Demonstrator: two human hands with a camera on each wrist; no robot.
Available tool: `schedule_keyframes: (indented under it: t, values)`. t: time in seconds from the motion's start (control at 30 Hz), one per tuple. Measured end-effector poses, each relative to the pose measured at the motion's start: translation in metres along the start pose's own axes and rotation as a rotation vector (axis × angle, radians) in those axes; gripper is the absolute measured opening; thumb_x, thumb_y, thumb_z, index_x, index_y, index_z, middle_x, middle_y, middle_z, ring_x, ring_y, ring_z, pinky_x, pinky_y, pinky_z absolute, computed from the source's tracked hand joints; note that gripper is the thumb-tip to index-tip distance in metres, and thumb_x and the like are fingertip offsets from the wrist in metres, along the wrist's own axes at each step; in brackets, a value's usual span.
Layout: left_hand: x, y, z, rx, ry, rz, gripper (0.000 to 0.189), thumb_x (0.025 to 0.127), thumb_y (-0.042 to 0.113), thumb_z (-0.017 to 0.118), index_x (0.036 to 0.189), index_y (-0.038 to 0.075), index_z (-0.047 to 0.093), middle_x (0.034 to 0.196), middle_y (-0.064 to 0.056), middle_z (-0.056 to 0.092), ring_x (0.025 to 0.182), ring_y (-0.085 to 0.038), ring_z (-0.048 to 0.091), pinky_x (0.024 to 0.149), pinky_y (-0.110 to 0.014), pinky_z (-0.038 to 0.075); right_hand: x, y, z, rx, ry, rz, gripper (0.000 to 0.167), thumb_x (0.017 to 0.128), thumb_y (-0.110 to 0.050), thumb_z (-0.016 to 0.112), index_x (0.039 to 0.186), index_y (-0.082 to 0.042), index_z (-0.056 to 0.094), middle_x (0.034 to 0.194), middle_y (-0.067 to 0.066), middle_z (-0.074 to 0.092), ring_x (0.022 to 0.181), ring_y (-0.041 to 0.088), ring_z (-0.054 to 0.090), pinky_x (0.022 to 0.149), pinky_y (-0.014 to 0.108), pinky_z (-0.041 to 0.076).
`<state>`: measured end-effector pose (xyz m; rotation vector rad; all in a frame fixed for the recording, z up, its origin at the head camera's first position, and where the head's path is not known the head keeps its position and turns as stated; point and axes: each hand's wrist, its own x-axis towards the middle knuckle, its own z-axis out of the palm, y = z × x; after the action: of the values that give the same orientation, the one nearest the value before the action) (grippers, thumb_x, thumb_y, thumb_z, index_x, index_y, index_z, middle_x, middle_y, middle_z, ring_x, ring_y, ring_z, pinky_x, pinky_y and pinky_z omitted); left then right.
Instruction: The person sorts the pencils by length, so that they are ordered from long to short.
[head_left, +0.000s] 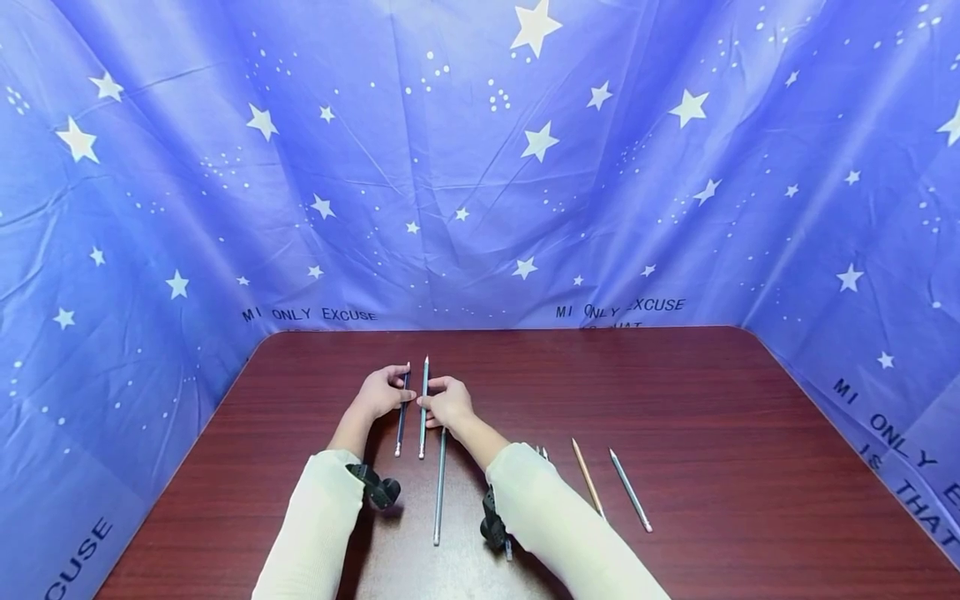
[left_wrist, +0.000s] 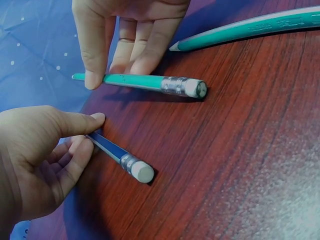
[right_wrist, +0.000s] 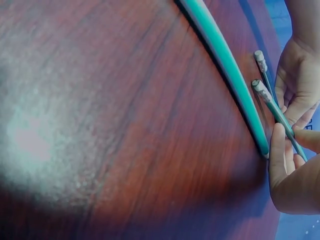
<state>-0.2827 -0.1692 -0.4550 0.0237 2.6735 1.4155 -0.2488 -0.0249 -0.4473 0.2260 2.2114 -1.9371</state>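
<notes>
My left hand (head_left: 384, 393) pinches a dark blue pencil (left_wrist: 111, 148) between thumb and fingers, its white eraser end toward me. Just to the right, my right hand (head_left: 450, 403) holds a green pencil (left_wrist: 135, 81) between thumb and fingers. In the head view this green pencil points away from me, nearly parallel to the blue one, with a narrow gap between them. Another green pencil (right_wrist: 227, 65) lies on the table nearer me, its tip close to the right hand and its eraser toward me.
On the dark red wooden table (head_left: 712, 400), an orange-brown pencil (head_left: 587, 477) and a grey-green pencil (head_left: 631, 490) lie to the right. More pencil ends show around the right sleeve (head_left: 555, 508), mostly hidden. A blue star-printed curtain (head_left: 465, 167) surrounds the table's back and sides.
</notes>
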Motion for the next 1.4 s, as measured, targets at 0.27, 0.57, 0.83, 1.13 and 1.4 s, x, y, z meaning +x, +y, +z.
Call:
schedule_keyframes:
  t: [0.27,0.57,0.83,1.13,1.4]
  values:
    - [-0.001,0.001,0.0,-0.017,0.013,0.025,0.055,0.078,0.0,0.068,0.13,-0.002,0.049,0.094,-0.015,0.054,0.067,-0.014,0.053,0.059,-0.023,0.054,0.001,-0.001,0.005,-0.016,0.01,-0.007,0.036,0.081,-0.002,0.069,0.116,-0.002,0.059,0.067,0.005,0.06,0.046,0.01,0.053,0.047,0.025,0.057]
    - [-0.001,-0.001,-0.001,-0.022,0.02,0.023,0.056,0.078,0.0,0.068,0.13,-0.004,0.049,0.094,-0.015,0.054,0.067,-0.014,0.054,0.058,-0.022,0.054,0.003,-0.001,0.01,-0.05,0.032,-0.008,0.034,0.08,0.0,0.069,0.112,0.0,0.06,0.071,0.012,0.066,0.044,0.009,0.053,0.045,0.025,0.056]
    - [-0.003,0.001,-0.001,-0.024,0.025,0.024,0.055,0.077,0.0,0.069,0.129,-0.004,0.049,0.092,-0.015,0.054,0.064,-0.013,0.053,0.057,-0.022,0.054,0.005,0.0,0.014,-0.105,0.076,-0.007,0.03,0.078,-0.001,0.071,0.107,0.0,0.063,0.068,0.011,0.066,0.039,0.008,0.053,0.042,0.023,0.054]
    - [-0.002,0.0,0.0,-0.015,0.019,0.021,0.055,0.078,0.0,0.068,0.129,-0.005,0.049,0.092,-0.014,0.054,0.064,-0.013,0.053,0.058,-0.022,0.054,0.008,0.003,0.016,-0.123,0.095,-0.012,0.028,0.077,-0.002,0.072,0.104,0.001,0.065,0.064,0.01,0.066,0.038,0.008,0.052,0.041,0.024,0.054]
    - [-0.002,0.001,-0.001,-0.017,0.016,0.007,0.055,0.079,0.001,0.068,0.13,-0.004,0.048,0.092,-0.013,0.053,0.065,-0.013,0.052,0.058,-0.021,0.053,0.006,0.004,0.016,-0.177,0.098,-0.036,0.026,0.078,-0.003,0.072,0.103,0.001,0.065,0.065,0.009,0.066,0.04,0.009,0.055,0.041,0.022,0.053]
